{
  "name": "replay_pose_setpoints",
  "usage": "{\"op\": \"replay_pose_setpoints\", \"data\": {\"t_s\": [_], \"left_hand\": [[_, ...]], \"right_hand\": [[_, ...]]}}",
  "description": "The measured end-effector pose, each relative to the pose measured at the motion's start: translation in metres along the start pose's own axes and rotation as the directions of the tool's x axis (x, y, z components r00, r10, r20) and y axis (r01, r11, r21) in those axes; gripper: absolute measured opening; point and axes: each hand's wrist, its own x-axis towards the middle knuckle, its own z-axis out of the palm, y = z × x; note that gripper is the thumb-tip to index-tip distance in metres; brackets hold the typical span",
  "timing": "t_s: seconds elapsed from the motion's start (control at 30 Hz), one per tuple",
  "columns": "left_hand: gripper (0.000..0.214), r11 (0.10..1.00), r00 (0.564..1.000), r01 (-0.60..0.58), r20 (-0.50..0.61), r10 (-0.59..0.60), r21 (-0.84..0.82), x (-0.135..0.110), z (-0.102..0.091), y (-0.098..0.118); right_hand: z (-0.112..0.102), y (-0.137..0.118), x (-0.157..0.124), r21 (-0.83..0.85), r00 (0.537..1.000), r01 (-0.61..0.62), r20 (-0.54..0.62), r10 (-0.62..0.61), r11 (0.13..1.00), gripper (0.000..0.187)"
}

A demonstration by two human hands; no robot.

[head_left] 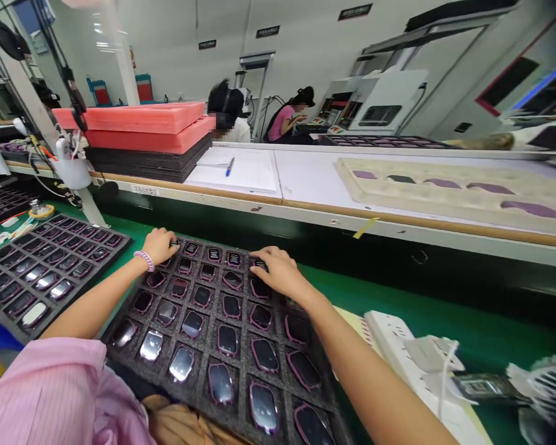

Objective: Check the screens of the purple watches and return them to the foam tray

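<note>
A black foam tray (164,386) lies in front of me, its pockets filled with several small glossy black parts with pink rims (227,339). My left hand (160,245) rests at the tray's far left corner, fingers curled on a small dark part. My right hand (278,270) lies on the far row near the middle, fingers bent down over a part in its pocket. A pink band circles my left wrist.
A second filled black tray (9,309) sits at the left on the green mat. A raised white shelf (315,179) runs across behind, with stacked pink foam sheets (139,127), paper, a pen and a beige tray. A white power strip (398,340) lies at right. Two people sit beyond.
</note>
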Motion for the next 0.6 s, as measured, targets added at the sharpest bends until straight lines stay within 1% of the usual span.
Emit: {"op": "replay_pose_setpoints", "data": {"t_s": [0.07, 0.13, 0.2, 0.23, 0.33, 0.4, 0.47, 0.53, 0.6], "left_hand": [[0.029, 0.997, 0.994, 0.077, 0.070, -0.078, 0.021, -0.009, 0.008, -0.022], [0.033, 0.993, 0.986, 0.118, 0.114, -0.119, 0.016, -0.016, 0.018, -0.030], [0.040, 0.988, 0.981, 0.151, 0.122, -0.149, -0.006, -0.020, 0.027, -0.027], [0.043, 0.986, 0.980, 0.168, 0.116, -0.165, -0.019, -0.022, 0.030, -0.022], [0.049, 0.976, 0.976, 0.206, 0.083, -0.199, -0.074, -0.025, 0.035, -0.008], [0.044, 0.969, 0.978, 0.204, 0.067, -0.196, -0.141, -0.026, 0.034, -0.004], [0.044, 0.952, 0.981, 0.192, 0.043, -0.188, -0.238, -0.028, 0.030, -0.005], [0.042, 0.917, 0.987, 0.156, 0.021, -0.160, -0.367, -0.030, 0.022, -0.009], [0.036, 0.863, 0.994, 0.101, 0.008, -0.112, -0.494, -0.033, 0.012, -0.009]], "right_hand": [[0.005, -0.038, 0.008, -0.024, 0.988, 0.135, 0.079, -0.133, 0.990, 0.038], [0.014, -0.075, 0.017, -0.027, 0.968, 0.215, 0.135, -0.210, 0.976, 0.034], [0.025, -0.108, 0.026, -0.049, 0.958, 0.247, 0.165, -0.236, 0.968, 0.030], [0.030, -0.122, 0.031, -0.071, 0.958, 0.245, 0.169, -0.230, 0.967, 0.031], [0.044, -0.154, 0.041, -0.166, 0.974, 0.198, 0.143, -0.175, 0.966, 0.040], [0.048, -0.167, 0.045, -0.212, 0.982, 0.164, 0.127, -0.140, 0.963, 0.041], [0.048, -0.173, 0.049, -0.223, 0.984, 0.144, 0.139, -0.115, 0.964, 0.037], [0.046, -0.171, 0.051, -0.223, 0.982, 0.129, 0.161, -0.094, 0.966, 0.030], [0.043, -0.162, 0.051, -0.194, 0.987, 0.108, 0.138, -0.082, 0.975, 0.019]]}}
